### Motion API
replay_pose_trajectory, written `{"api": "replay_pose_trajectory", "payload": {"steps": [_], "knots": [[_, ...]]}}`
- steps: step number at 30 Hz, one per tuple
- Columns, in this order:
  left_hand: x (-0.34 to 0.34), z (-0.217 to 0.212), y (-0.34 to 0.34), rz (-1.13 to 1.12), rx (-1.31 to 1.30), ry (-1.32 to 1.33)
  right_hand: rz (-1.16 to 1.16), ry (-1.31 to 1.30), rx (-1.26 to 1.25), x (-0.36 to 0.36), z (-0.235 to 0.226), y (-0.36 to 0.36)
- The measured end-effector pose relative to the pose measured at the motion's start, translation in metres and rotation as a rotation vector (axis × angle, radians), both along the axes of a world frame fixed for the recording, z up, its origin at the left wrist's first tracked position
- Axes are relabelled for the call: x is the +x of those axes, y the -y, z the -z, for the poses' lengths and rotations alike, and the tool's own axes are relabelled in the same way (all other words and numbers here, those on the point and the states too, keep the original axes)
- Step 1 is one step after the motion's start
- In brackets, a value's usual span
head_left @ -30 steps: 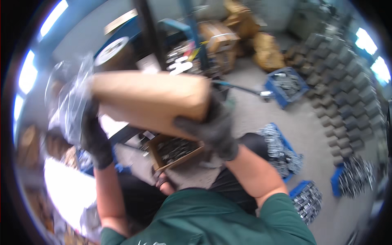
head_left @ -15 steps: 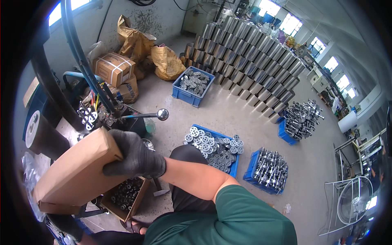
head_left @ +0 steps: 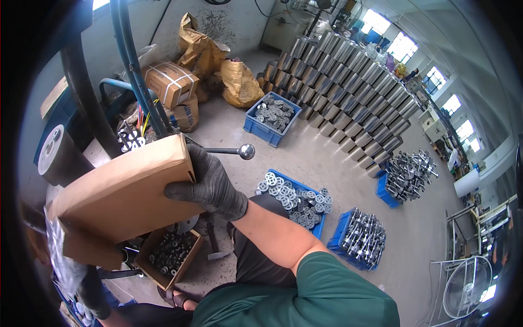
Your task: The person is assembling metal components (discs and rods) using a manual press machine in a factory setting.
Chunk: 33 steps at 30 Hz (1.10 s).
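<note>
Our right hand [head_left: 210, 188] grips a brown carton [head_left: 122, 185], up and to the left of the open parts box [head_left: 186, 263].

We have this hand, in a dark grey glove, closed around the carton's right end, thumb pressed on the near side; the carton slants over the parts box's upper left side. Our left hand [head_left: 92, 294], also gloved, is lower and left of the parts box, mostly hidden by clear plastic [head_left: 61, 256], so we cannot tell whether its fingers grip anything. Just right of the parts box we see a hammer [head_left: 218, 255] on the floor; farther right of it, a blue crate [head_left: 322, 222] heaped with round metal discs [head_left: 297, 204]. Well beyond the parts box, we see stacked shiny cylinders [head_left: 343, 92].
</note>
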State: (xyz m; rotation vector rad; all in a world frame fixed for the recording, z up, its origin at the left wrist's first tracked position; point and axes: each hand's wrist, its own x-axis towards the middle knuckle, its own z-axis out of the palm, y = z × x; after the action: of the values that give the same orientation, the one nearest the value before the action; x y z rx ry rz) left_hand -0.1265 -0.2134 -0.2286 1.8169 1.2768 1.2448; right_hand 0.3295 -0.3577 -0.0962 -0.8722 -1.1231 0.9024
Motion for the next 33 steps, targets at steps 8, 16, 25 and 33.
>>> {"api": "replay_pose_trajectory", "payload": {"steps": [8, 16, 25, 33], "knots": [[0.052, -0.057, 0.081, 0.233, 0.043, 0.540, -0.121, -0.046, 0.015, -0.021, -0.005, -0.005], [0.022, -0.035, 0.076, 0.155, -0.118, 0.539, -0.131, 0.054, 0.016, -0.026, -0.002, 0.004], [0.013, -0.022, 0.068, 0.451, -0.301, 0.605, -0.112, 0.132, -0.014, -0.029, 0.009, 0.011], [0.040, -0.050, 0.074, 0.606, -0.540, 0.609, -0.131, -0.093, -0.045, -0.011, 0.064, -0.001]]}}
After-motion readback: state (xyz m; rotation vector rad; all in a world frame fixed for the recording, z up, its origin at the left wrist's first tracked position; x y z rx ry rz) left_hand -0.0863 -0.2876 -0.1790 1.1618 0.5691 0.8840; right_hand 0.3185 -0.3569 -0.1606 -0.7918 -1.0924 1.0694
